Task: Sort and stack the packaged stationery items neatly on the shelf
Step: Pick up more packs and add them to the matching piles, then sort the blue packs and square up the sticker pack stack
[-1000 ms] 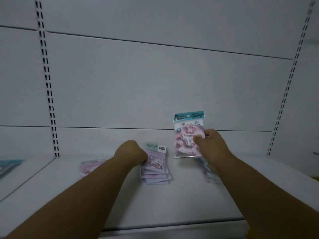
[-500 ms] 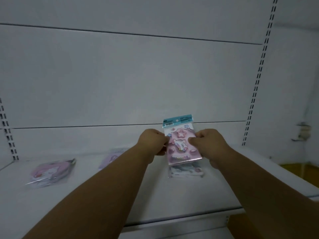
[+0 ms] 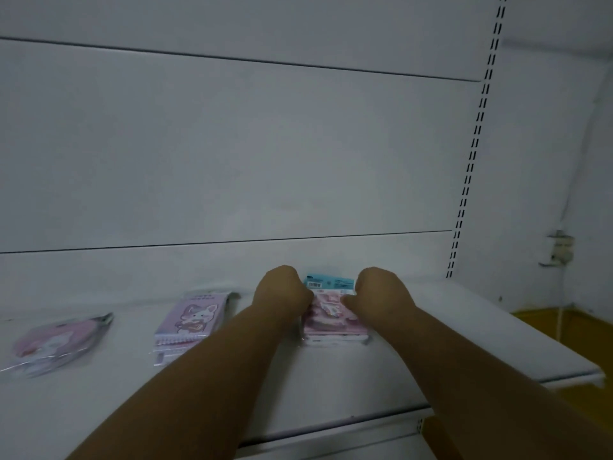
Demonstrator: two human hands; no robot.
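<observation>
Your left hand [image 3: 282, 295] and right hand [image 3: 378, 295] are both closed on the side edges of a pink pack [image 3: 331, 313], one hand at each side. The pack lies on top of a small stack [image 3: 335, 340] on the white shelf [image 3: 447, 327], towards the right. Its teal header card carries a barcode sticker; the print is too small to read. To the left, apart from it, is a stack of lilac notepads [image 3: 190, 322] with a cartoon rabbit cover and an unreadable heading. Further left lies a blurred round pink packet [image 3: 56, 343] in clear wrap.
</observation>
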